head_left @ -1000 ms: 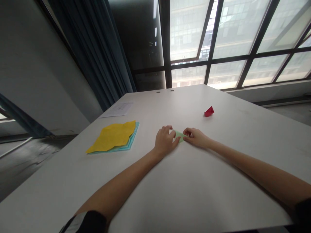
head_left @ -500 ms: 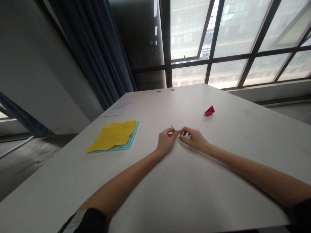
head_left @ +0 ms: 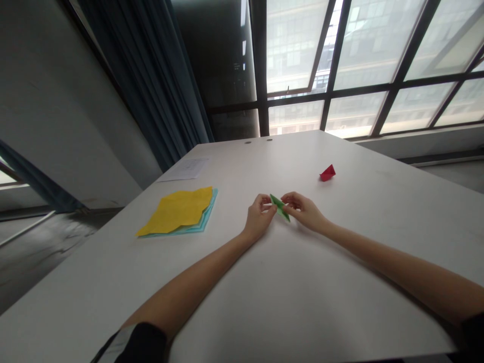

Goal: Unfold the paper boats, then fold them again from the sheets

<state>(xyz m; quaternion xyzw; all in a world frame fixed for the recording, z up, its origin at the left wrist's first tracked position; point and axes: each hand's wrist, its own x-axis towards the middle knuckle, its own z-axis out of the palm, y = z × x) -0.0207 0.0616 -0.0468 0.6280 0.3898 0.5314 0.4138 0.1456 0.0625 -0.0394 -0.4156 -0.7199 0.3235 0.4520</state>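
Observation:
A small folded green paper [head_left: 280, 207] is held just above the white table [head_left: 302, 282], pinched from both sides. My left hand [head_left: 258, 218] grips its left end with thumb and fingers. My right hand [head_left: 303, 210] grips its right end. The paper stands on edge, tilted, with its point toward the window. A red folded paper figure [head_left: 327, 173] rests on the table farther back and to the right, apart from both hands.
A stack of coloured paper sheets, yellow on top [head_left: 177, 211], lies on the left of the table. A white printed sheet [head_left: 185, 169] lies beyond it near the left edge. Dark curtains [head_left: 151, 85] and large windows [head_left: 359, 60] stand behind the table.
The green paper lay flat under both hands a second ago. Both hands have lifted it off the table and turned it on edge between the fingertips.

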